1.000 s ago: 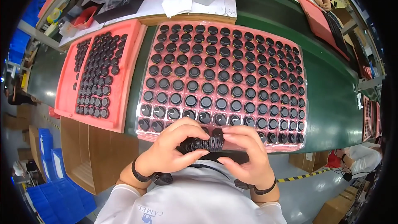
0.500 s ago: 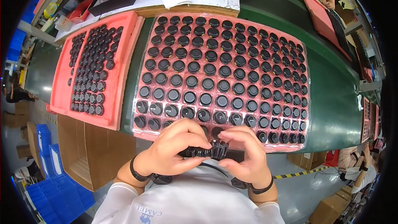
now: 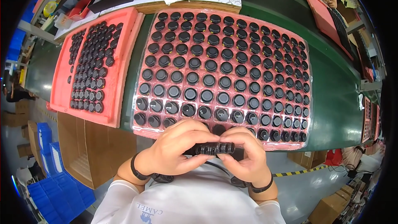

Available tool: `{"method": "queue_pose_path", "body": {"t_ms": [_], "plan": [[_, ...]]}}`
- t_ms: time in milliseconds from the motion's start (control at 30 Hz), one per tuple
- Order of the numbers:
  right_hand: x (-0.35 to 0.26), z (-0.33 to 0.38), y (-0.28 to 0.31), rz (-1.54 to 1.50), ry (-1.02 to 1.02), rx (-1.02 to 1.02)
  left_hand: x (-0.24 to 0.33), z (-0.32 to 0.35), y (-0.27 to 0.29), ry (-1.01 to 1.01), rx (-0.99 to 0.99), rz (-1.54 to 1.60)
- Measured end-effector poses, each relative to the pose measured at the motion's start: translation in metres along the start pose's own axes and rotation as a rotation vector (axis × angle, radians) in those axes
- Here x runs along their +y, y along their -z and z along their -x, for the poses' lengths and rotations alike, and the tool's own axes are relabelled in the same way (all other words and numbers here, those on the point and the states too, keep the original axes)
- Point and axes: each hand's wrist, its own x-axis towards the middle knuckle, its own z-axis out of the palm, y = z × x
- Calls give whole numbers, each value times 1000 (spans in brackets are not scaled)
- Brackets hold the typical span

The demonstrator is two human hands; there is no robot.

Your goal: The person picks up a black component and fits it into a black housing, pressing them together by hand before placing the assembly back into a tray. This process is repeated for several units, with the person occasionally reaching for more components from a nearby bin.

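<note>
Both hands meet at the near edge of a big pink tray. My left hand and my right hand grip the two ends of a short row of black round caps, held sideways like a stack between the fingertips. The tray is covered with a clear sheet and holds several rows of black round caps, one in each pocket. The pockets right behind my fingers are partly hidden.
A second pink foam tray with smaller black caps lies to the left on the green belt. A cardboard box stands below the table edge, blue crates on the floor. Another red tray and a person sit far right.
The camera has moved closer and tilted a little. My hands still hold the row of caps, now pressed closer together at the tray's near edge.
</note>
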Motion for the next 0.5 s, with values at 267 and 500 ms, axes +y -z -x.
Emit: {"method": "queue_pose_path", "body": {"t_ms": [267,500], "plan": [[1,-3,-2,115,150,16,-1,2,3,29,-45,24],[5,0,-3,9,159,68,-5,3,2,-18,-27,35]]}}
